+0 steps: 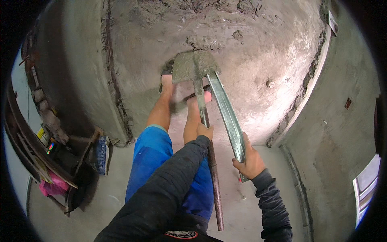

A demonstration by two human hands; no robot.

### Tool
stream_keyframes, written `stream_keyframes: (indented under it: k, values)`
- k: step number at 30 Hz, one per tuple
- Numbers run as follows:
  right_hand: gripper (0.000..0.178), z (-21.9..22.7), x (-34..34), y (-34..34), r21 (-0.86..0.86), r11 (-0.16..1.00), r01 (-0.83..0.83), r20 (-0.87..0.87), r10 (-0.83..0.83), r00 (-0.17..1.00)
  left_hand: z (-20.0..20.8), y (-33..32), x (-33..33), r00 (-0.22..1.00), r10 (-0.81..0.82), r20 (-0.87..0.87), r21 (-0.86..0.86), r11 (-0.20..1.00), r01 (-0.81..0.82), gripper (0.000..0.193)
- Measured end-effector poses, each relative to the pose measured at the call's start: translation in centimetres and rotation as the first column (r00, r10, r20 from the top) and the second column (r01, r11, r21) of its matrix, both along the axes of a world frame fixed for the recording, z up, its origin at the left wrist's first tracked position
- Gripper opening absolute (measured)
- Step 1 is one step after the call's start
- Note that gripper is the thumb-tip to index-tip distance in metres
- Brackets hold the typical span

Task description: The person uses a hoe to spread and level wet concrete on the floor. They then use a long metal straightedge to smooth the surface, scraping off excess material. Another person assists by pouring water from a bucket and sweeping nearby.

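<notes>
My left hand (pixel 205 131) is closed round the handle of a shovel (pixel 215 183), whose rear end reaches back past my thigh. Wet grey mortar coats the shovel's broad blade (pixel 193 64), which lies over the floor in front of my feet. In my right hand (pixel 250 160) is a long, shiny metal straightedge (pixel 226 111), gripped near its close end. The straightedge's far tip meets the right edge of the blade, seemingly touching it. My feet are partly hidden behind the blade and handle.
Rough wet mortar (pixel 201 18) is heaped at the far side of the floor. Ridged mortar edges run left and right. At left stand a wooden frame (pixel 38 149), a pink cloth (pixel 54 184) and a blue-and-white bag (pixel 102 155). A plastered wall (pixel 342 133) rises at right.
</notes>
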State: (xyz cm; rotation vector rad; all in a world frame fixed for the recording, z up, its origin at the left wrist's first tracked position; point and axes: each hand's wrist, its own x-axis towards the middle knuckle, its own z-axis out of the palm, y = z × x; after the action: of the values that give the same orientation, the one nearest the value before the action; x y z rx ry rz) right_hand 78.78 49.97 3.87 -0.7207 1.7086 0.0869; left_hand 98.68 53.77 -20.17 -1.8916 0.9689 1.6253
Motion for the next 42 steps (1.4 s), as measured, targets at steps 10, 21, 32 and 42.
stream_keyframes:
  k: [10, 21, 32, 42]
  values:
    - [0.09, 0.8, -1.1, -3.2, 0.022, 0.991, -0.129, -0.016, 0.129, 0.991, 1.1, -1.6, -0.1, 0.999, 0.014, -0.052, 0.057, 0.998, -0.011, 0.052]
    - [0.087, 0.8, -1.6, -4.7, 0.008, 0.986, -0.168, -0.022, 0.168, 0.986, -1.0, 1.3, 0.6, 0.997, 0.051, -0.065, 0.111, 0.993, -0.044, 0.047]
    - [0.08, -7.5, -2.4, -13.3, 0.1, 0.944, -0.314, 0.021, 0.313, 0.949, 1.3, -1.1, -0.5, 0.998, -0.061, -0.016, -0.025, 0.998, 0.061, 0.048]
    - [0.068, -7.2, -5.7, -15.5, -0.002, 0.978, -0.208, -0.048, 0.208, 0.977, 3.0, -3.9, -0.5, 0.984, -0.169, -0.053, -0.012, 0.986, 0.169, 0.048]
